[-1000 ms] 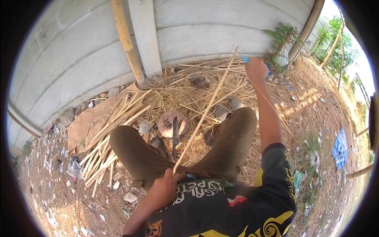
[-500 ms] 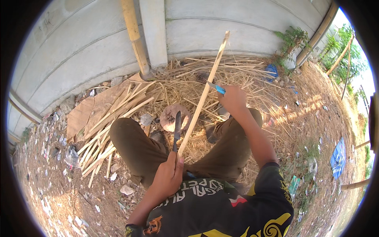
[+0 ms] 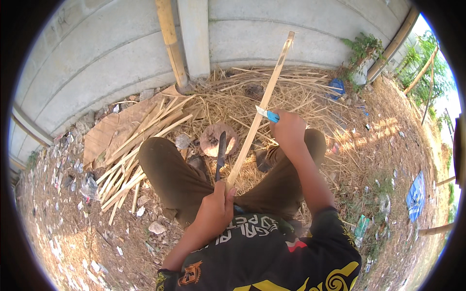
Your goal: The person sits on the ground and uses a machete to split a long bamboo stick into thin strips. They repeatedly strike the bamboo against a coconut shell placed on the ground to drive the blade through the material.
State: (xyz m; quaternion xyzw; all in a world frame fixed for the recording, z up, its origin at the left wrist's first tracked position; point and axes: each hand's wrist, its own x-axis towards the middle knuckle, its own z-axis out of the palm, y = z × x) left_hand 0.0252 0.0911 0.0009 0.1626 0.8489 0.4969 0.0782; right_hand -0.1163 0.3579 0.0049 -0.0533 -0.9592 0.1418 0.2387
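Observation:
Closed near my lap, my left hand point(image 3: 213, 203) grips the lower end of a long pale bamboo strip point(image 3: 256, 121). The same hand holds a dark-bladed knife point(image 3: 221, 155), its blade pointing up and away from me, beside the strip. The strip slants up to the far right, over the straw-covered ground. My right hand point(image 3: 289, 131) is wrapped round the blue handle of a small cutter knife point(image 3: 268, 114). Its light blade lies across the strip, a bit above the strip's middle. A round reddish stone-like block point(image 3: 218, 139) sits on the ground between my legs, partly behind the knife.
Split strips point(image 3: 127, 180) lie piled at my left on a brown flat sheet point(image 3: 108, 132). Shavings and thin slivers point(image 3: 233, 109) cover the ground ahead, up to a concrete wall point(image 3: 272, 43). A bamboo pole point(image 3: 171, 41) leans there. A blue plastic piece point(image 3: 336, 87) lies at the right.
The cutter knife has slid a little down along the strip toward me, and its blade has turned, catching more light. The left hand still holds the strip and the dark knife.

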